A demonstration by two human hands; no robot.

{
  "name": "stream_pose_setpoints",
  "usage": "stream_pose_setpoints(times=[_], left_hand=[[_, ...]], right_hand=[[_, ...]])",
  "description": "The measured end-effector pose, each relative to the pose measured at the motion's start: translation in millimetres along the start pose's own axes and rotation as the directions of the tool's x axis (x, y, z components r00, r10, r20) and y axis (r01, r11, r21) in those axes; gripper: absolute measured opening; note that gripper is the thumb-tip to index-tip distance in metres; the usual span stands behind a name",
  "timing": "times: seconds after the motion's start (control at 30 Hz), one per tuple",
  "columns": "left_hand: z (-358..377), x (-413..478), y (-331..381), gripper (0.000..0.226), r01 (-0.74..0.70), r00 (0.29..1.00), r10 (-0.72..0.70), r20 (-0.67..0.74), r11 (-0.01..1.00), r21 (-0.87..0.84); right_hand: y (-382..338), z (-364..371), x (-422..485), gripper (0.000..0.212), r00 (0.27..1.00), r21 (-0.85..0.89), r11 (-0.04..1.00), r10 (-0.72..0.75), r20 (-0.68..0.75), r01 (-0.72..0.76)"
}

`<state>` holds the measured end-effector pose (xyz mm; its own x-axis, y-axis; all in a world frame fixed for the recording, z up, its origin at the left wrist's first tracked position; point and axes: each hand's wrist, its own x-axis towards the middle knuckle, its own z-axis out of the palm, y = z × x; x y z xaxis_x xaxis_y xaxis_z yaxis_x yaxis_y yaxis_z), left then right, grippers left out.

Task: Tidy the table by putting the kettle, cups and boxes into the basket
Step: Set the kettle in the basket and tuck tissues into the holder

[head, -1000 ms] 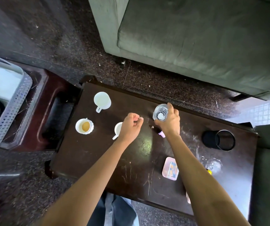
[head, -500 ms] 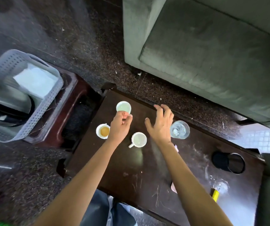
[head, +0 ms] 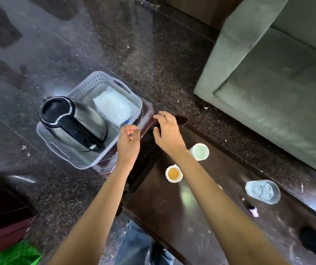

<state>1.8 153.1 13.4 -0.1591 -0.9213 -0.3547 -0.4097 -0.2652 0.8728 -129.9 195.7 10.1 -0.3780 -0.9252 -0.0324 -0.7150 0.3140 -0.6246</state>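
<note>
A grey perforated basket [head: 71, 157] stands on a low dark stool left of the table. Inside it lie a steel kettle [head: 80, 131] with a black lid and handle, and a white box [head: 113, 108]. My left hand [head: 128, 142] hovers at the basket's right rim with its fingers curled, and I see nothing in it. My right hand [head: 167, 132] hangs over the gap between stool and table, fingers loosely bent and empty. On the dark table [head: 172, 217] stand a white cup [head: 200, 151] and a white cup with tea [head: 174, 173]. My right forearm hides a third cup.
A clear glass [head: 263, 191], a small pink-capped bottle [head: 253, 211] and a black object [head: 315, 240] are on the table's right part. A green sofa [head: 268, 83] stands behind the table. The floor is dark speckled stone.
Both hands have moved left from the cups to the basket's edge. The right hand let go of the glass earlier. The view swung left, bringing the kettle and basket fully into sight.
</note>
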Motion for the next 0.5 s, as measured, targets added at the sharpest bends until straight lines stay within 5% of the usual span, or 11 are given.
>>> stream_pose_setpoints(times=[0.37, 0.5], left_hand=[[-31.5, 56.8, -11.2, 0.033, 0.116, 0.987, -0.127, -0.100, 0.988, -0.105], [-30.9, 70.4, -18.0, 0.033, 0.145, 0.980, -0.160, -0.122, 0.982, -0.124]], right_hand=[[-46.7, 79.8, 94.5, 0.045, 0.902, -0.269, 0.949, -0.033, 0.431, 0.163], [-57.5, 97.6, 108.6, 0.031, 0.826, -0.351, 0.908, 0.011, 0.563, 0.228]])
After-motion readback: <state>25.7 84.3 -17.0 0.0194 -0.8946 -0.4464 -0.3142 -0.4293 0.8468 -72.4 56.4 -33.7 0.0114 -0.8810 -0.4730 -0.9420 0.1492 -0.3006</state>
